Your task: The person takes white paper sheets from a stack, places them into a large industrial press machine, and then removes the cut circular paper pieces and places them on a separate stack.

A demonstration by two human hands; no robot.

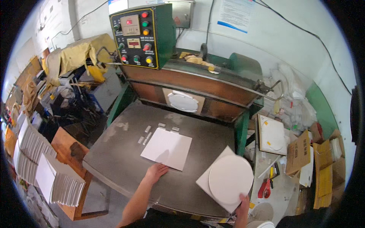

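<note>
My left hand [156,173] lies at the near edge of a white square board [167,148] on the grey machine bed [110,152]. Its fingers are extended, with the tips touching that edge. Small pale blocks [147,129] sit along the board's far and left sides. At the front right, my right hand [242,208] grips the rim of a white round board [231,178]. Under this disc is a white square sheet [204,180], its corners sticking out. The fingers below the boards are hidden.
Behind the bed stands the press head with a white oval die plate [183,102] and a green control box [140,36]. Stacked white boards [62,182] rest on a wooden stand at left. At right, a side table holds red-handled scissors [265,189] and a framed panel [272,133].
</note>
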